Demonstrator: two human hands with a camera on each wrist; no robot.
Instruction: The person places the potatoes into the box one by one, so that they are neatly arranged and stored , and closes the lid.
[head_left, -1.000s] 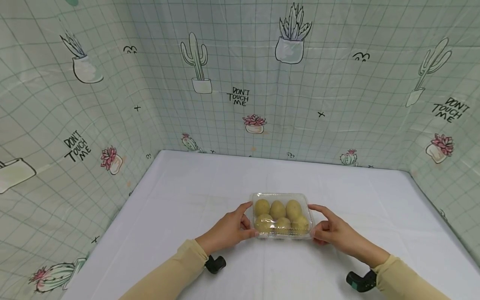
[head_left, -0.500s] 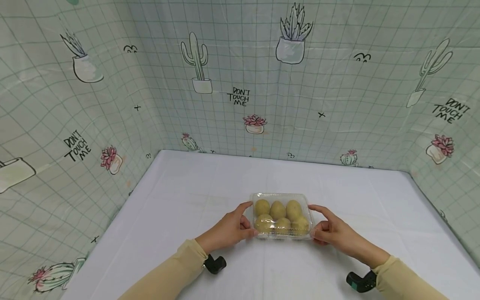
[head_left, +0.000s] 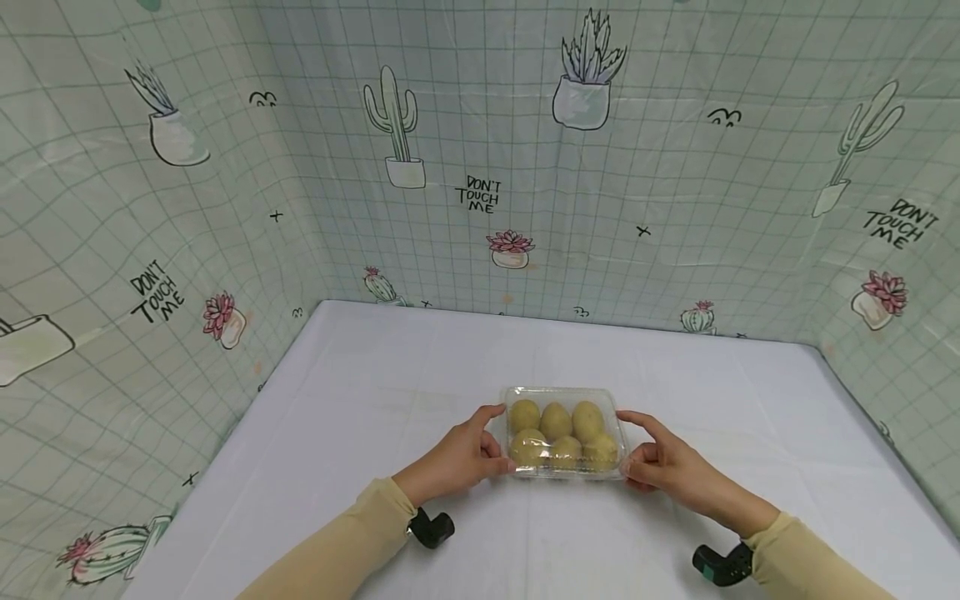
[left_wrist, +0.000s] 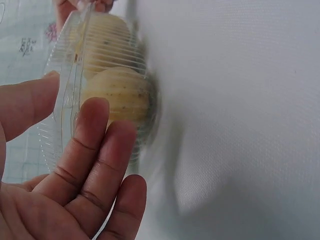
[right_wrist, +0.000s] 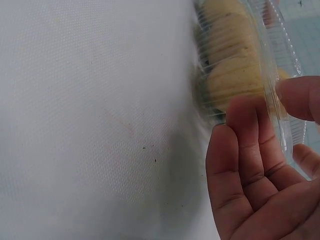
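Note:
A clear plastic clamshell box lies on the white table, its lid down over several round yellow-green fruits. At the box's left side my left hand holds the edge between thumb and fingers. My right hand holds the opposite side in much the same way. In the left wrist view, the thumb is at the rim and the fingertips lie against the ribbed wall. The right wrist view has the thumb at the rim too, with curled fingers below it. The fruits' exact kind is unclear.
White cloth covers the table. Behind it and along both sides hangs a grid-patterned curtain printed with potted cacti. Black wrist devices hang beneath both wrists, close to the tabletop.

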